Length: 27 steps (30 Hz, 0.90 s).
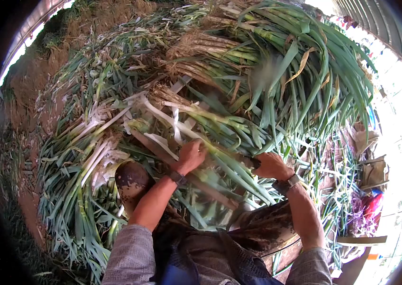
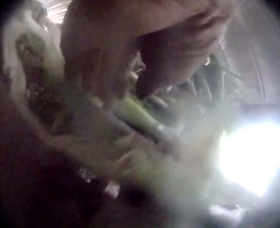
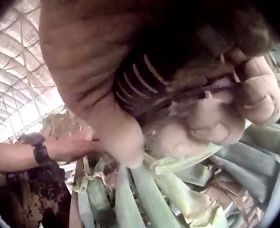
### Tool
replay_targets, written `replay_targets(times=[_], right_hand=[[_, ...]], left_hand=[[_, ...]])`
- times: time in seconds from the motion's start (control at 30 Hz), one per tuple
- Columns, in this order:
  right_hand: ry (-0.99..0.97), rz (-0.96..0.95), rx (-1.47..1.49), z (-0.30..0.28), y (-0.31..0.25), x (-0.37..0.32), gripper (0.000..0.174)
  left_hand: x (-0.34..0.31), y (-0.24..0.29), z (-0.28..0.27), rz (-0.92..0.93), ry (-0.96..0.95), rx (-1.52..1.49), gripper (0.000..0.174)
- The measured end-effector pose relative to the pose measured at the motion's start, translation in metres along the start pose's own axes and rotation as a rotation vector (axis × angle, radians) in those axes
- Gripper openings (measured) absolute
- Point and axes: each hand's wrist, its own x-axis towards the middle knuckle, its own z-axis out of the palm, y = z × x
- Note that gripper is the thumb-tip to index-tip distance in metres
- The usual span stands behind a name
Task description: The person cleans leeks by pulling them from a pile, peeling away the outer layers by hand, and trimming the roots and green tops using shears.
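My left hand (image 1: 191,156) grips a long green onion (image 1: 168,118) partway along its stalk. Its white end points up and away to the left; its green leaves slant down toward my right knee. The left wrist view is blurred, with bent fingers (image 2: 102,71) around a pale green stalk (image 2: 140,116). My right hand (image 1: 273,166) is beside the leaves, fingers curled round a dark ridged handle (image 3: 142,78). What the handle belongs to is mostly hidden. In the right wrist view, the thumb (image 3: 118,140) overlaps the green leaves (image 3: 152,194).
A big heap of untrimmed onions (image 1: 305,80), roots leftward, lies ahead and right. Bunches with white stalks (image 1: 94,161) lie at my left, near my knee (image 1: 132,180). A brown strip (image 1: 201,185) slants below my hands. A cardboard box (image 1: 374,173) stands far right.
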Motion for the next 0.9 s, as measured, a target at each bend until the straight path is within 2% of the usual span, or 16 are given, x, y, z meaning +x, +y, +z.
replay_targets(times=[0.03, 0.1, 0.17, 0.23, 0.27, 0.33, 0.37, 0.43, 0.5, 0.57, 0.63, 0.7, 0.77, 0.83, 0.87, 0.9], right_hand=[[0.0, -0.001, -0.004, 0.0, 0.002, 0.0, 0.032], [-0.01, 0.06, 0.006, 0.0, 0.006, -0.002, 0.033], [-0.028, 0.052, 0.02, 0.004, 0.01, -0.006, 0.033], [-0.05, 0.047, 0.033, 0.005, 0.01, -0.01, 0.033], [-0.044, 0.047, 0.06, 0.0, 0.009, -0.011, 0.033], [0.016, -0.005, 0.066, 0.001, 0.016, -0.011, 0.033], [0.023, -0.007, 0.063, -0.002, 0.015, -0.012, 0.033], [0.062, 0.021, 0.101, -0.008, 0.007, -0.011, 0.033], [0.119, 0.002, 0.114, -0.011, 0.002, -0.013, 0.029], [0.205, -0.064, 0.282, -0.023, -0.008, -0.021, 0.027], [0.242, -0.07, 0.256, -0.019, -0.005, -0.019, 0.03], [0.231, -0.135, 0.19, -0.016, -0.002, -0.02, 0.034], [0.244, -0.148, 0.192, -0.016, -0.003, -0.022, 0.033], [0.256, -0.088, 0.21, -0.015, -0.001, -0.02, 0.034], [0.248, -0.022, 0.278, -0.02, -0.006, -0.022, 0.034], [0.251, -0.021, 0.282, -0.02, -0.006, -0.022, 0.034]], left_hand=[[-0.003, -0.005, 0.0, -0.027, -0.015, 0.124, 0.02], [-0.001, -0.012, 0.005, -0.096, -0.011, 0.139, 0.023], [0.002, -0.017, 0.005, -0.407, -0.032, 0.093, 0.025], [0.007, -0.053, 0.013, -0.372, 0.029, -0.054, 0.031], [0.015, -0.071, 0.017, -0.521, 0.098, -0.286, 0.031], [0.024, -0.012, -0.002, -0.745, 0.304, -0.654, 0.029], [0.027, -0.023, 0.004, -0.737, 0.307, -0.656, 0.029], [0.036, -0.063, 0.019, -0.756, 0.341, -1.202, 0.029], [0.038, -0.006, -0.005, -0.783, 0.35, -1.235, 0.035], [0.042, 0.024, -0.013, -0.603, 0.189, -1.405, 0.04], [0.046, 0.027, -0.013, -0.58, 0.221, -1.348, 0.042], [0.044, 0.01, -0.014, -0.421, 0.28, -1.481, 0.045], [0.044, 0.007, -0.019, -0.425, 0.316, -1.407, 0.052], [0.034, 0.033, -0.027, -0.426, 0.109, -1.347, 0.058], [0.036, 0.034, -0.024, -0.464, 0.049, -1.44, 0.038], [0.038, 0.033, -0.024, -0.464, 0.046, -1.436, 0.038]])
